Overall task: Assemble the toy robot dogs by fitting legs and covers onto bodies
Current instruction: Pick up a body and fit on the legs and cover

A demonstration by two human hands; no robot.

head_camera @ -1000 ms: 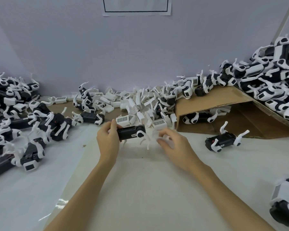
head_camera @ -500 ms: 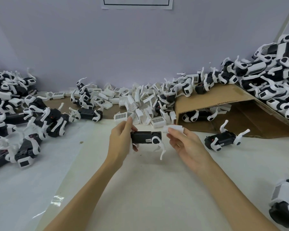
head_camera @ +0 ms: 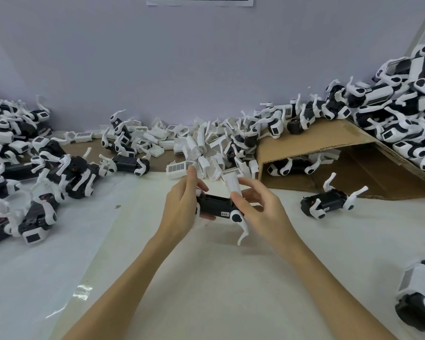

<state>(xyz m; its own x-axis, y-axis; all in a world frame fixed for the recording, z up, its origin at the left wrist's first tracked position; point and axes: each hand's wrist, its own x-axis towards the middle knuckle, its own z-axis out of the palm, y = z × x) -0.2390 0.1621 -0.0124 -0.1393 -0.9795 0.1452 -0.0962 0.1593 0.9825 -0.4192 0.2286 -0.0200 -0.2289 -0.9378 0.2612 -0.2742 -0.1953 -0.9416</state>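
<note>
Head view: left hand curled round the near end of the black body, held level above the bench's middle, probably to steady it for fitting. Right hand pinching a white cover between thumb and fingertips, tilted just over the body's top (likely lining it up). One white leg already on, hanging down. Loose covers heaped along the bench's far edge, within reach; cardboard box toward the right edge.
</note>
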